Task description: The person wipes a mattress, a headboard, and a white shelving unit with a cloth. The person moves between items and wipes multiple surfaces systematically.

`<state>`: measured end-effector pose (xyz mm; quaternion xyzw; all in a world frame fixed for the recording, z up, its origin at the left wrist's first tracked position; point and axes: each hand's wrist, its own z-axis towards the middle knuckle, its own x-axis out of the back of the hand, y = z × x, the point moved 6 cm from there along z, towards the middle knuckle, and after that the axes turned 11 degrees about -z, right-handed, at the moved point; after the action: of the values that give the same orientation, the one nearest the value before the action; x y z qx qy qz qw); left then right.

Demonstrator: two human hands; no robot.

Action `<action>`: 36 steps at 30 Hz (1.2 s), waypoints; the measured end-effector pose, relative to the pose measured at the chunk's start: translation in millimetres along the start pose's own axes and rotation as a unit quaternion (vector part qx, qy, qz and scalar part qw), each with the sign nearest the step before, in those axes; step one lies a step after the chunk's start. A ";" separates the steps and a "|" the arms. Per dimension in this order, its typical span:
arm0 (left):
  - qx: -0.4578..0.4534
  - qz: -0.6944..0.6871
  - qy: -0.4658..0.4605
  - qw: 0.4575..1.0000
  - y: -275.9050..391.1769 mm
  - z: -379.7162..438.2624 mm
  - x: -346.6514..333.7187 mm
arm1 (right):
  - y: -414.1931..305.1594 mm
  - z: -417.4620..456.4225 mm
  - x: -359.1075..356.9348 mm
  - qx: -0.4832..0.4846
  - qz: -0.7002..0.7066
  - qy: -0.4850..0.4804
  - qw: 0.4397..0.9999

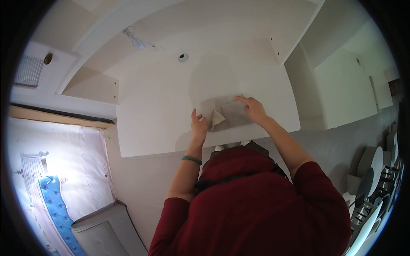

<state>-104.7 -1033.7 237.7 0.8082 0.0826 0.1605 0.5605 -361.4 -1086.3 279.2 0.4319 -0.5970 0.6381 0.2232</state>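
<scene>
On the white desktop [153,108] before me lies a thin grey sheet [237,115]; whether it is cloth, paper or film I cannot tell. A pale, jagged-edged flap [218,117] shows on its left part. My right hand [255,110] is at the sheet's right end, index finger stretched to its far right corner. Beside the left end is my left hand [199,125], index finger raised and the others curled. Something small and white shows at those curled fingers; whether they pinch it is unclear. A green bangle [192,159] circles my left wrist.
A coiled white cable [134,38] lies at the back left, near a round cable hole [183,58]. White side panels [296,35] bound the desk. At lower left stand a grey cabinet-like piece [102,230] and a blue tufted headboard [56,204]. Round-topped furniture [371,169] stands at right.
</scene>
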 end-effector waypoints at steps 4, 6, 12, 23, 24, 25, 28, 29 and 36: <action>-0.302 0.232 0.019 0.924 21.2 -15.2 -6.2 | 11.9 1.2 -16.1 -0.040 -0.051 -0.016 0.998; -0.317 0.287 -0.044 0.903 22.2 -23.1 -18.9 | 13.9 0.8 -19.1 -0.056 -0.077 -0.022 0.995; -0.264 0.404 -0.100 0.870 28.3 -29.4 -39.2 | 11.9 5.2 -17.5 -0.093 -0.139 -0.016 0.986; -0.303 0.154 -0.155 0.928 38.4 -17.4 -12.1 | 0.6 -11.0 9.7 0.074 -0.159 0.146 0.974; -0.300 0.135 -0.181 0.927 42.1 -25.2 -6.0 | -1.1 -19.3 13.9 0.096 -0.136 0.143 0.976; -0.296 0.115 -0.207 0.925 45.3 -34.2 -0.2 | -5.3 -30.9 21.4 0.117 -0.113 0.138 0.977; -0.235 0.059 -0.284 0.928 60.3 -64.5 14.7 | -11.5 -66.6 38.2 0.075 0.017 0.024 0.997; -0.234 0.063 -0.299 0.923 68.3 -73.6 18.6 | -14.3 -77.4 41.3 0.042 0.071 -0.031 0.996; -0.206 0.050 -0.274 0.938 150.4 -95.6 33.8 | -70.9 -97.3 113.1 0.051 0.156 0.028 0.986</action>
<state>-113.7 -993.0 414.2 0.6911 -0.1496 -0.0259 0.7066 -392.0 -1006.2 420.4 0.3263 -0.6170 0.7068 0.1149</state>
